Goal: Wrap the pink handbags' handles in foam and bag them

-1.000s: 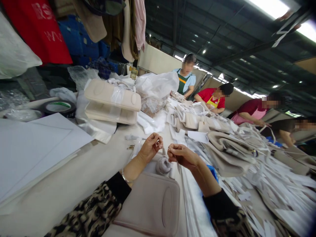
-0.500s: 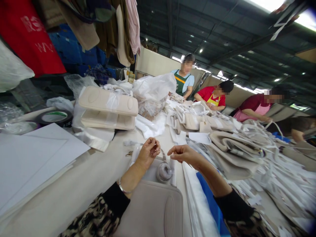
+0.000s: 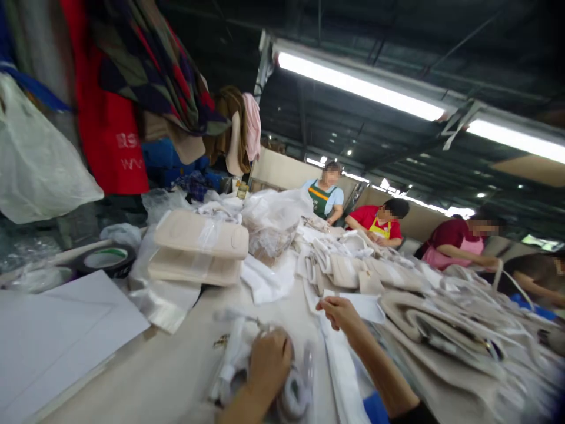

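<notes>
My left hand [image 3: 271, 357] is low over a beige handbag, its fingers curled down into white wrapping [image 3: 238, 347] and partly hidden; motion blurs it. What the fingers hold cannot be made out. Right beside it lies a wrapped, coiled strap [image 3: 293, 396]. A small gold metal fitting [image 3: 220, 341] sticks out at the left of the wrapping. My right hand [image 3: 341, 313] is raised to the right of the bag, thumb and forefinger pinched together; anything between them is too small to see. Below it runs a strip of white wrapping material [image 3: 338, 359].
Wrapped beige bags [image 3: 200, 235] are stacked at the back left, near a roll of tape [image 3: 106, 259] and white sheets [image 3: 57, 335]. Beige bag pieces [image 3: 441, 324] pile up on the right. Several co-workers stand beyond the table, one person in a green apron [image 3: 324, 197].
My left hand has dropped onto the wrapping and coiled strap. My right hand has drawn apart from it, its fingers now bent together. The view has tilted up, showing more of the ceiling lights.
</notes>
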### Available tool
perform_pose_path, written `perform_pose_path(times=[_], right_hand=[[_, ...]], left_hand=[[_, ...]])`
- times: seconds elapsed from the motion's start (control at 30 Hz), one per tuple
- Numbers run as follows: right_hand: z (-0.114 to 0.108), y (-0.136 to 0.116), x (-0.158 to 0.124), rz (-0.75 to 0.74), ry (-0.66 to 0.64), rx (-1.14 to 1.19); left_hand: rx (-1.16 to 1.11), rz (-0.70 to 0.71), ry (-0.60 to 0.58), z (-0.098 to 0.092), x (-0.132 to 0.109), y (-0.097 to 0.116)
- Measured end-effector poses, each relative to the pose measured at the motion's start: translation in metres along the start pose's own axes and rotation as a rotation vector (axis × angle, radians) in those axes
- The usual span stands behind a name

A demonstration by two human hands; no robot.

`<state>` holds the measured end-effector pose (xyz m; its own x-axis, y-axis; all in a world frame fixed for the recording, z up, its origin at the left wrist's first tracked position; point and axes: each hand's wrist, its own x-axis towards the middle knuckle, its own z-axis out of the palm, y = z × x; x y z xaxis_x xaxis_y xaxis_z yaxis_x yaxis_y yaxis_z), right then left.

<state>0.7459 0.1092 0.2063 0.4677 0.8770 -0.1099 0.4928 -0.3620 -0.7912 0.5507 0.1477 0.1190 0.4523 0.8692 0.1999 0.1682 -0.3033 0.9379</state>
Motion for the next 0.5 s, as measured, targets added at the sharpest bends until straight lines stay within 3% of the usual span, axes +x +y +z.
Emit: perform_pose_path(times=[0.07,0.13,0.3,0.37,0.5], right_hand=[[0.010,0.008,0.018,-0.026,0.052,-0.062],[0.028,0.018,0.030,-0.022,0.017,-0.108],[0.075,0.034,0.036,0.092,-0.353,-0.068],[0.082,0.036,0.037,0.110,-0.474,0.005],[0.079,0.036,0.039,0.141,-0.588,0.110]], left_hand=[[0.412,0.022,-0.099,0.009,-0.001,-0.008],[0.583,0.020,-0.148,0.014,0.003,-0.014],[0.600,-0.023,-0.229,0.010,0.013,-0.013],[0.556,-0.035,-0.239,0.008,0.014,-0.010],[0.481,-0.087,-0.218,0.007,0.016,-0.009]])
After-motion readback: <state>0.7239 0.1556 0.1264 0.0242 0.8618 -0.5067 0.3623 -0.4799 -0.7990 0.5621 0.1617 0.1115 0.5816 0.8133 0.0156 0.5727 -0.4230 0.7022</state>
